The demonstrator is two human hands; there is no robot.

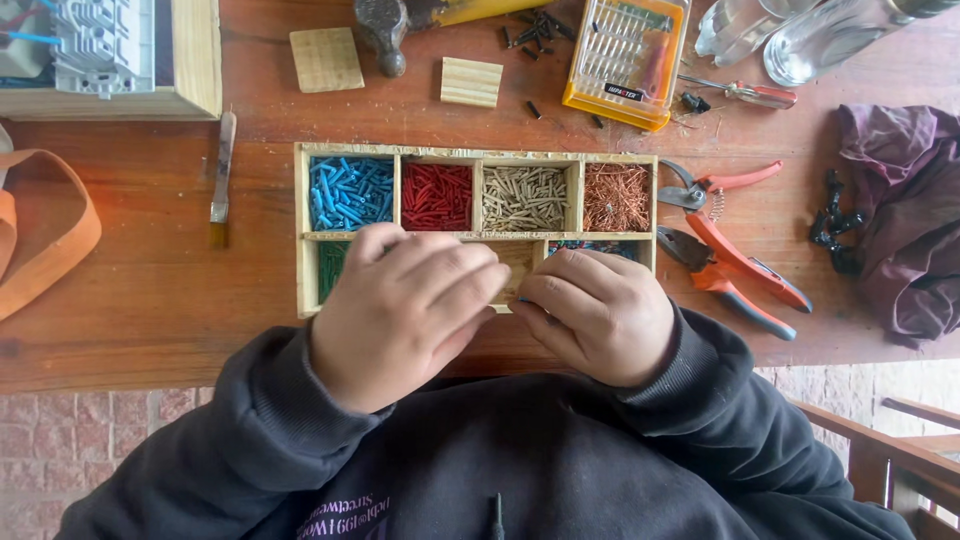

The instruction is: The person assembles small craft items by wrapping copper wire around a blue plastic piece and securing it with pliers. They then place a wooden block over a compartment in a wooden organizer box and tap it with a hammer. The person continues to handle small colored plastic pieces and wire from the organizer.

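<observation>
Both the left hand (405, 310) and right hand (597, 312) pinched something tiny, unidentifiable, over the compartmented wooden tray (302, 240), its upper bins already filled with sorted coloured bits.

A divided wooden tray (300, 240) sits mid-bench (150, 280), 4 filled compartments along its far row. Both hands, left (400, 310) and right (600, 310), rest over its near row. Pliers (735, 270) lie just right of the tray, a cloth (900, 200) farther right, a screwdriver case (625, 60) behind.
</observation>
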